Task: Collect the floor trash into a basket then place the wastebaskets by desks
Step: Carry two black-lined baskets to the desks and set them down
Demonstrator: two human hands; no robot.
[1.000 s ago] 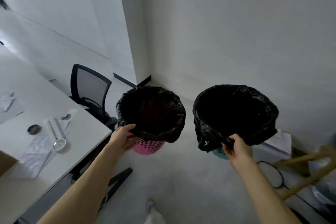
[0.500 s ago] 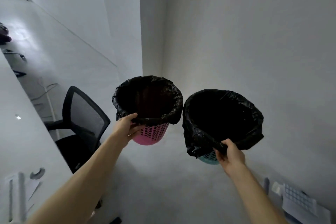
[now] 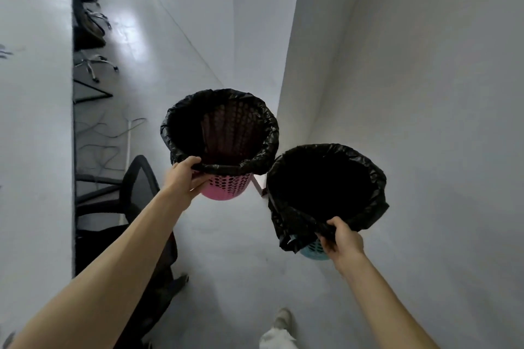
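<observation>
"Pale floor (image 3: 226, 249), white desk (image 3: 34, 150) and mesh chair (image 3: 139, 178) outside the left hand (image 3: 181, 178). Its fingers curl over the pink basket (image 3: 226, 188) rim."

"Round perforated plastic, with a crinkly, glossy black liner (image 3: 269, 133) folded over the lip beyond those fingers."

"Right hand (image 3: 344, 239) pinches bunched liner on the teal basket (image 3: 312, 251), thumb on top."

"Both are in the air – collecting looks done, I'd say. Setting them by desks remains – bag contents, can't tell."
</observation>
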